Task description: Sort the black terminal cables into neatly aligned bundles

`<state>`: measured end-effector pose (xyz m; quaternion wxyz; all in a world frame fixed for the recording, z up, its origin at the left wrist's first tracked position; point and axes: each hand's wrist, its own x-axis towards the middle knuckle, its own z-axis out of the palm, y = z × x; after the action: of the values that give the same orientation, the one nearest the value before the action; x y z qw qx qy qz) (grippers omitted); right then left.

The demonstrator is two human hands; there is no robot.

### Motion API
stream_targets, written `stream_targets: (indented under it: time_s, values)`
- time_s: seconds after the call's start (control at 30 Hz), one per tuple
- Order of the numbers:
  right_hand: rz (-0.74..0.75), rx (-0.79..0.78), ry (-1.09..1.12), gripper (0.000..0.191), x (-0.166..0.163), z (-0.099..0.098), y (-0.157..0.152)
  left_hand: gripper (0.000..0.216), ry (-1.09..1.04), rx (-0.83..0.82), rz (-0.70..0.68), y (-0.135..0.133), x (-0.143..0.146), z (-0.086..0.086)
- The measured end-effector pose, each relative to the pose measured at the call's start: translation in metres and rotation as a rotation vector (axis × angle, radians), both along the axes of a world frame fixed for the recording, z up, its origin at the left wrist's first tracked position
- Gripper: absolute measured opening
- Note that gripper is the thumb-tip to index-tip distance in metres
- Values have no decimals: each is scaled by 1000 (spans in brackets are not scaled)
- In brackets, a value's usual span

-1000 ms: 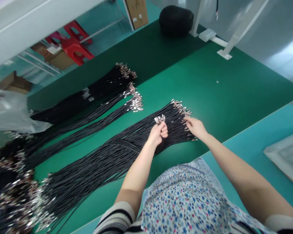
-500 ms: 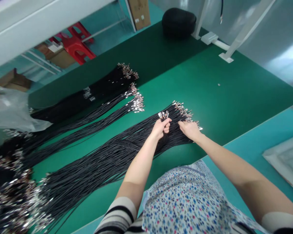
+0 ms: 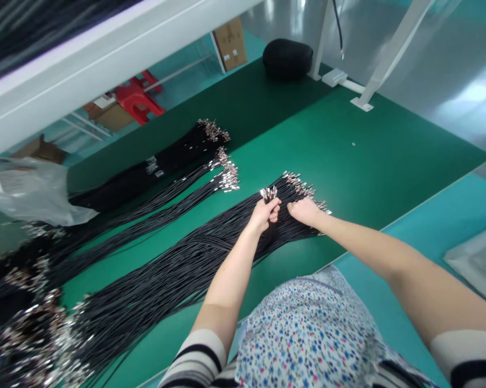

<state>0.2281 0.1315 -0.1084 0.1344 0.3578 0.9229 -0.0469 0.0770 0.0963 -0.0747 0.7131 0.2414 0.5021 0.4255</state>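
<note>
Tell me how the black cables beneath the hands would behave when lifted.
The black cables would probably flop, since those in the left hand curve downward. They may slide apart, lying loosely side by side. Their crowded metallic ends could snag.

The cables are black, their ends silvery and (blurred as they are) probably coppery. The table is green, the case by its far edge black. The apron is pale with blue-and-pink flecks; the sleeves, black-striped cream.
</note>
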Motion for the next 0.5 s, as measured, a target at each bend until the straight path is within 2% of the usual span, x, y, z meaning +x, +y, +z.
stream_targets:
  time_s: [0.2,0.33,0.4,0.5]
  values:
    - [52,-26,-5,24,-15,13,6,29,-17,40,18,-6,-14,9]
    - [48,59,87,28,-10,30,3,29,-49,54,77,-5,-27,14]
    - [-9,85,164,29,-7,34,-1,29,-45,57,88,-1,-29,14]
    - [-187,5,273,29,-3,26,-11,28,-30,60,62,3,-27,12]
